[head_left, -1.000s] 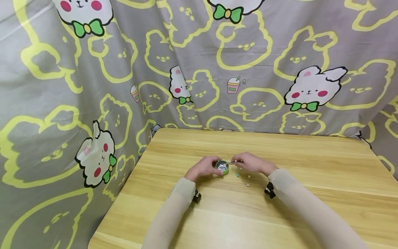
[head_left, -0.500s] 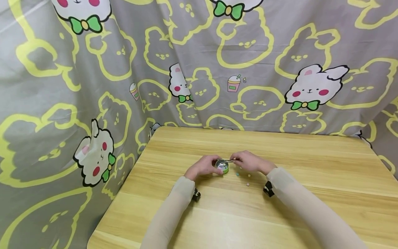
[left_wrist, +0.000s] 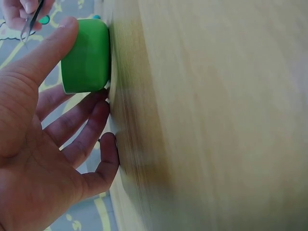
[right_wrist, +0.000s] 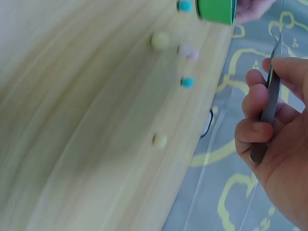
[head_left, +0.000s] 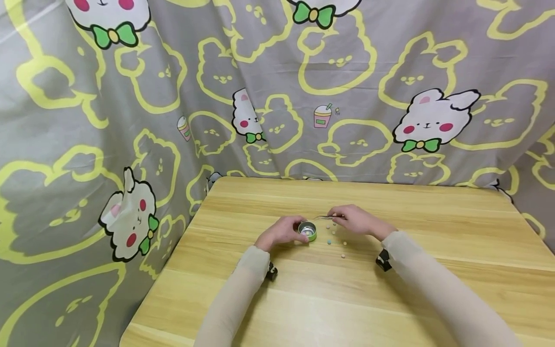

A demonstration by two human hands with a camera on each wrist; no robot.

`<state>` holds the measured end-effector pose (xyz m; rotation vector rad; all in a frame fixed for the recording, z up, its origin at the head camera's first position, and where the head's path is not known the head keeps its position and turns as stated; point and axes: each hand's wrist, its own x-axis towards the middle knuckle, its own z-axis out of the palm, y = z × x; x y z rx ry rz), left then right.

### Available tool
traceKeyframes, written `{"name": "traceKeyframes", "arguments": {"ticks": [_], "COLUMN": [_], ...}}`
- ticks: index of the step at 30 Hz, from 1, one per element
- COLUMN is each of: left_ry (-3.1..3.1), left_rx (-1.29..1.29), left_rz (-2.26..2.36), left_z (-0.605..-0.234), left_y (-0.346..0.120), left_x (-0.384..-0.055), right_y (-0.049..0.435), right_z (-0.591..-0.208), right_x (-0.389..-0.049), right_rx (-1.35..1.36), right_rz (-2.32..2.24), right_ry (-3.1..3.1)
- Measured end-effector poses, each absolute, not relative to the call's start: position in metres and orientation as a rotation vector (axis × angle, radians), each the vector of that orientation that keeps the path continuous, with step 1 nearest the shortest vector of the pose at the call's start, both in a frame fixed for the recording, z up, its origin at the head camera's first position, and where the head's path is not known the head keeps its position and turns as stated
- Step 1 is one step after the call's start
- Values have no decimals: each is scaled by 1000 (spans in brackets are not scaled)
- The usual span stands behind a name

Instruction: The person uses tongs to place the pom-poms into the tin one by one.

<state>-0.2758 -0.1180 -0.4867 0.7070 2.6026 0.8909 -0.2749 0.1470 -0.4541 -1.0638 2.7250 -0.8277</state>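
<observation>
My left hand (head_left: 285, 231) holds a small round green tin (head_left: 307, 232) on the table, thumb on the near side and fingers round the far side. In the left wrist view the tin (left_wrist: 86, 55) shows its smooth green wall beside the thumb. Pale little balls lie inside its silvery interior. My right hand (head_left: 357, 220) pinches slim metal tweezers (right_wrist: 270, 101), their fine bent tips slightly apart with nothing seen between them. The tweezers (head_left: 324, 217) point left, up behind the tin's right side. Beneath and in front of that hand lie loose small balls, including a blue one (head_left: 329, 242).
Several balls, such as a pale yellow one (right_wrist: 160, 41) and another blue one (right_wrist: 187, 82), are scattered right of the tin on the wooden table (head_left: 277, 308). A grey patterned curtain (head_left: 277, 96) hangs along the table's back and left edges.
My right hand has drawn the tweezers out of the tin, up and to the right, and their tips are now clear of it. The left hand keeps the tin in place.
</observation>
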Motion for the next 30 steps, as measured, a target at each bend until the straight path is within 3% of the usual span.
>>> {"name": "traceKeyframes", "arguments": {"ticks": [14,30], "left_ry": [2582,2582], "left_rx": [688,696], "left_rz": [915,911], "left_z": [-490,-486], "left_y": [-118,-115], "left_x": [-272,-275], "right_y": [205,244], "right_z": [-465,-477], "right_x": [-265,-265], "right_rx": [-880,-747], "right_rz": [-978,-846], "right_ry": [2733,2788]}}
